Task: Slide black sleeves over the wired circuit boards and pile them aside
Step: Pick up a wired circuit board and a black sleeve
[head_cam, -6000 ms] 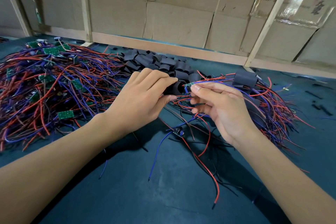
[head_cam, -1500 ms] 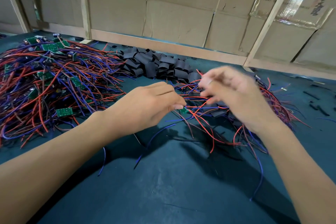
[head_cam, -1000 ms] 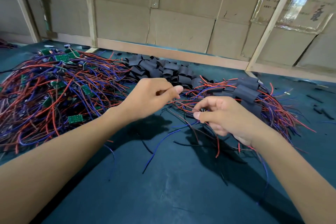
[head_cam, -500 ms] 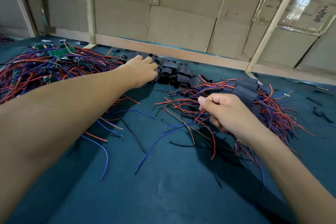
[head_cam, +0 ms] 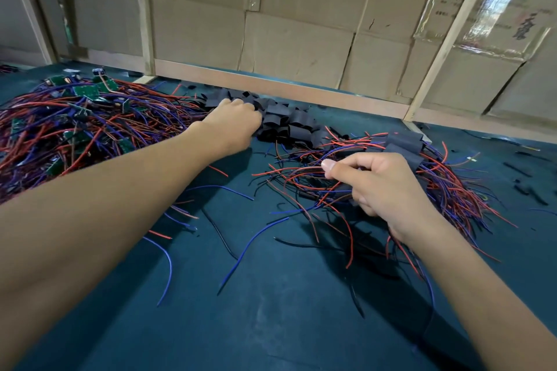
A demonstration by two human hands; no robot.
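While my left hand point(head_cam: 233, 125) reaches with curled fingers into the black sleeves point(head_cam: 286, 126) heaped ahead, grip hidden, my right hand point(head_cam: 382, 187) pinches a wired circuit board's wires point(head_cam: 304, 187) just beside the sleeved pile point(head_cam: 404, 144).

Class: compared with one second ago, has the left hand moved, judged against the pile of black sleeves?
Yes. The left hand has reached forward, away from the right hand, and now rests on the pile of black sleeves.

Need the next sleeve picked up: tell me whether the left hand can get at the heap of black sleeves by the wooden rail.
Probably yes. The left hand already lies on the near left edge of the heap of black sleeves, fingers curled into it; nothing lies between. Whether it already grips one is hidden.
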